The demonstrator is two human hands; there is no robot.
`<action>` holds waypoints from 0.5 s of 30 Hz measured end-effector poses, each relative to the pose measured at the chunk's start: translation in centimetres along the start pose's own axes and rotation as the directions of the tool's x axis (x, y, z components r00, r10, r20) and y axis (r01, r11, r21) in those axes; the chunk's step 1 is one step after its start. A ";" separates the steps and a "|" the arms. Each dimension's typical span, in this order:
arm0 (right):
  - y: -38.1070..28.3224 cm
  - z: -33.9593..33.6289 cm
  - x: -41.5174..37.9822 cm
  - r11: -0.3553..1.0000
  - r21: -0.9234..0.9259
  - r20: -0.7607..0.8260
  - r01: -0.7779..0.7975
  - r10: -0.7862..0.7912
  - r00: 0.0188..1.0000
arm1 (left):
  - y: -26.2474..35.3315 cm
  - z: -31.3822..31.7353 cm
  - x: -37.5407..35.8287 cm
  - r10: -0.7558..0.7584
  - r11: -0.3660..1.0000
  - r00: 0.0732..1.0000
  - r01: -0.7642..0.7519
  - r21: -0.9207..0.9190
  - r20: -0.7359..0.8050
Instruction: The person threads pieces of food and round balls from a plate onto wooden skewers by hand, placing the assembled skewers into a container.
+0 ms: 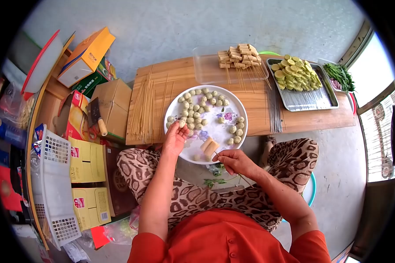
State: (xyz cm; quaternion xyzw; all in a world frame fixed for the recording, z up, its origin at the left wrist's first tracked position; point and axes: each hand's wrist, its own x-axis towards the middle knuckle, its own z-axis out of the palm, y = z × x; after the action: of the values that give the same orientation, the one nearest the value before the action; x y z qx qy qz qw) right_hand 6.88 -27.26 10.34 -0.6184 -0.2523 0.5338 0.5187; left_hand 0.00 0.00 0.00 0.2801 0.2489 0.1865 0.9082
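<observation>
A round white plate (215,127) rests on the near edge of a low wooden board (259,109) and carries several pale green food balls (197,103). My left hand (175,138) reaches onto the plate's left edge, fingers pinched on a ball there. My right hand (235,160) sits at the plate's near rim and holds a thin bamboo skewer (210,148) with pale tofu-like pieces threaded on its tip.
Loose bamboo skewers (145,107) lie on the board's left side. Behind are a clear tray (206,65) with finished skewers (237,57), a metal tray (307,98) of yellow slices, and greens (340,76). Cardboard boxes (112,103), a cleaver (96,116) and a white basket (57,184) crowd the left.
</observation>
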 end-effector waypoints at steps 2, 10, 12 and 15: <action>-0.1 0.1 -0.1 1.000 -0.010 -0.009 0.029 -0.029 1.000 | 0.0 0.5 -0.3 -0.005 1.000 1.000 0.005 0.006 -0.013; 0.1 0.0 0.1 1.000 -0.015 -0.007 0.003 -0.003 1.000 | -0.5 1.0 -0.1 -0.062 0.998 0.997 0.062 0.001 -0.037; 0.0 0.0 0.1 1.000 -0.018 -0.008 -0.002 0.002 1.000 | -0.5 1.1 -0.1 -0.071 0.997 0.996 0.071 0.003 -0.045; 0.0 0.1 0.2 1.000 0.000 -0.001 0.007 -0.007 1.000 | -0.6 1.0 -0.1 -0.065 0.998 0.998 0.065 0.001 -0.026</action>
State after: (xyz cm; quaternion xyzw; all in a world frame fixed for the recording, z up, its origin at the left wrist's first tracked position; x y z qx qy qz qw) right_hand 6.86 -27.07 10.30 -0.6177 -0.2541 0.5315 0.5209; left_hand 0.60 -0.88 0.39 0.2701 0.2699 0.1602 0.9102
